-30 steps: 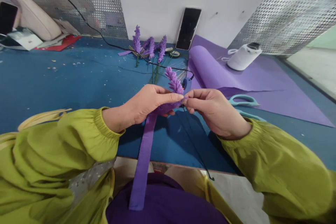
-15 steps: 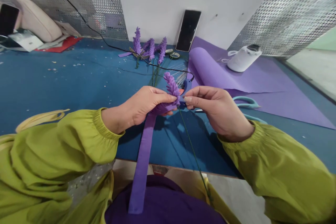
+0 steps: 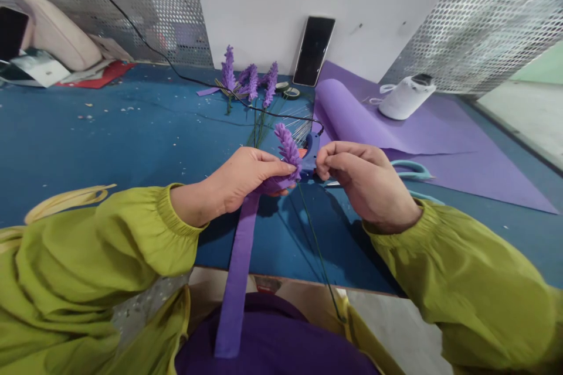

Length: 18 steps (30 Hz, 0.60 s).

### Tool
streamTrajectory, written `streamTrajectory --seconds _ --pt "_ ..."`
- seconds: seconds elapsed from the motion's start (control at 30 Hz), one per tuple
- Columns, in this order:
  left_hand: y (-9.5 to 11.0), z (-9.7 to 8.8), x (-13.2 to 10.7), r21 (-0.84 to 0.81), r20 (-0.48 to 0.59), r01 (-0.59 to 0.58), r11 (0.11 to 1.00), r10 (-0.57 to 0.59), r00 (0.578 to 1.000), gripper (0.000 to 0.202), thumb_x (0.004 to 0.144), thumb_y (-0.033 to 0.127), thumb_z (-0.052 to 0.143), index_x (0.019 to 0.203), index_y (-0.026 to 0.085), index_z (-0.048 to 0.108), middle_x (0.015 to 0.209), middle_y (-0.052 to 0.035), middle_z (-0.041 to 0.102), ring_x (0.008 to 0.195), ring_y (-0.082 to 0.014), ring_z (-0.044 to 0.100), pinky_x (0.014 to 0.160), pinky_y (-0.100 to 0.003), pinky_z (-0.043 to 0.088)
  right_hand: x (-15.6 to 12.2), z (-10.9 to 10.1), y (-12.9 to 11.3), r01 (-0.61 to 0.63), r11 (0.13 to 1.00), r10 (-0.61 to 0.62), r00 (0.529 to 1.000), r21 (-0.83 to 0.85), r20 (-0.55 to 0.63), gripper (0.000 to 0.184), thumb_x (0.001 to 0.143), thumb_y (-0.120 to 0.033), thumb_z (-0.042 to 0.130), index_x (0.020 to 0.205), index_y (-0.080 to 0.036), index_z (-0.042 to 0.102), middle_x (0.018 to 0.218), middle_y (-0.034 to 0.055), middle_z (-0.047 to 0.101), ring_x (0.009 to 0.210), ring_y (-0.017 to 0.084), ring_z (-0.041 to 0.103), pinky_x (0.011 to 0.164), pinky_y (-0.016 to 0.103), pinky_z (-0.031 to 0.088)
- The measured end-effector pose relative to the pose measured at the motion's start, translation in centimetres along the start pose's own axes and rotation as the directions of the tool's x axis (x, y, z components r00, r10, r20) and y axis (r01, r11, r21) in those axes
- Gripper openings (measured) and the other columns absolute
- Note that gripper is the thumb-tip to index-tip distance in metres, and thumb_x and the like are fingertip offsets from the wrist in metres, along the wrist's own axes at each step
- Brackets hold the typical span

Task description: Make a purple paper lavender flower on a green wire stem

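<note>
My left hand (image 3: 244, 179) is closed, thumb and fingers pinching the base of a purple paper flower (image 3: 288, 146) with a curled, tapering spike. From that grip a long purple paper strip (image 3: 241, 269) hangs down over the table's edge. The flower's green wire stem (image 3: 316, 240) slants down to the right. My right hand (image 3: 365, 179) is held to the right of the flower, apart from it. Its fingers are curled together, and I cannot make out whether anything is in them. Just behind it lies a blue glue gun (image 3: 312, 149), partly hidden.
Several finished purple flowers (image 3: 253, 82) lie at the back beside rolls of tape (image 3: 291, 93) and loose wires (image 3: 301, 128). A phone (image 3: 314, 50) leans on the white board. Purple paper (image 3: 461, 170), a white thread spool (image 3: 405, 98) and scissors (image 3: 413, 170) are on the right. A black cord (image 3: 197, 79) crosses the table.
My right hand has drawn away from the flower, slightly to the right, its fingers curling in more. My left hand keeps its hold, and the stem's lower end has swung slightly.
</note>
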<state>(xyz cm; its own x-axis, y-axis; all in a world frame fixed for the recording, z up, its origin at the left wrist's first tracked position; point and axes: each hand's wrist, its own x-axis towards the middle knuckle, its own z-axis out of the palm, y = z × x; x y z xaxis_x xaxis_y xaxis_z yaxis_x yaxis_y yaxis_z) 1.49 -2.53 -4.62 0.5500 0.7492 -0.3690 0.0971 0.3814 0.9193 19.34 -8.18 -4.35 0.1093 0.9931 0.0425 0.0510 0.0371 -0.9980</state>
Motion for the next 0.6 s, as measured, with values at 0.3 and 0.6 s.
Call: streamTrajectory --seconds 0.3,0.6 --pt "0.3 -1.4 1.5 0.070 -0.151 -0.056 0.996 0.066 0.986 0.022 0.072 0.035 0.078 0.072 0.015 0.070 0.065 -0.0014 0.068 0.057 -0.0104 0.063 0.057 -0.021 0.051 0.7 -0.3 1.0 0.019 0.998 -0.021 0.999 -0.068 -0.039 0.012 0.080 -0.027 0.069 0.082 -0.016 0.074 0.070 0.0013 0.066 0.066 0.012 0.057 0.067 0.027 0.044" --pt "1.3 -3.0 2.5 0.261 -0.203 -0.103 0.960 0.159 0.966 0.014 0.075 0.028 0.071 0.073 0.015 0.071 0.068 -0.0006 0.068 0.055 -0.0085 0.058 0.051 -0.020 0.041 0.7 -0.3 1.1 0.057 0.975 -0.075 0.994 -0.214 -0.074 0.017 0.078 -0.034 0.072 0.081 -0.017 0.072 0.069 0.0004 0.065 0.065 0.012 0.056 0.064 0.026 0.043"
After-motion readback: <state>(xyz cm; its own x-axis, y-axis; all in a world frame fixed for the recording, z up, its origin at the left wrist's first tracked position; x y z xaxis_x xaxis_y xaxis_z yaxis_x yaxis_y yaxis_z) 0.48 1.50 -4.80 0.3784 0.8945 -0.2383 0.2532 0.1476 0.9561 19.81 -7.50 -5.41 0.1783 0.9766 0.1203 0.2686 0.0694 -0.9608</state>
